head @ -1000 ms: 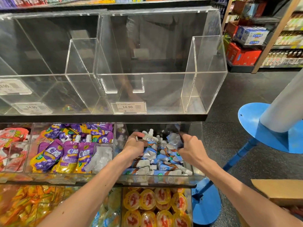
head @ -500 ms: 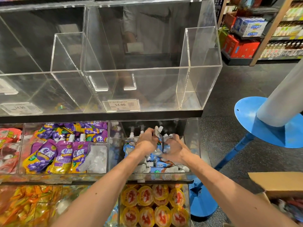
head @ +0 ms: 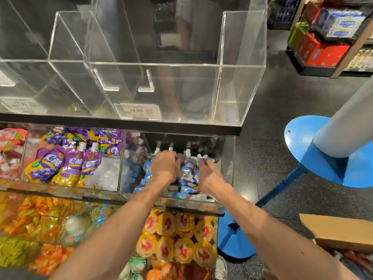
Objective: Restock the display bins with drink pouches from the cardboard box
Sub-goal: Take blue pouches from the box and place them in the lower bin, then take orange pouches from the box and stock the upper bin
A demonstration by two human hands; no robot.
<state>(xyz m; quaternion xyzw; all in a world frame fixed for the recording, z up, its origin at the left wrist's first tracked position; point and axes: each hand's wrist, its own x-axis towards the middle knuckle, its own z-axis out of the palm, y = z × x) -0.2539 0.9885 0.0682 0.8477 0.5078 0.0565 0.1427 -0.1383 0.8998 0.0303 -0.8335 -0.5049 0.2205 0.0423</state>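
Blue-and-white drink pouches with white caps fill the right-hand clear bin on the middle shelf. Both of my hands reach into that bin. My left hand lies over the pouches on the left with its fingers curled round them. My right hand is on the right side, fingers curled into the pile and pinching pouches. The pouches stand between the two hands, caps pointing up and back. The cardboard box shows at the lower right edge, its flap open.
Purple pouches fill the neighbouring bin to the left. Empty clear bins with a 14.90 price tag sit on the shelf above. Round jelly cups lie below. A blue stand base with a white pole is on the right.
My hands have come closer together over the blue pouches, pushing them upright toward the back of the bin. The camera has tilted down and nearer to the shelf.
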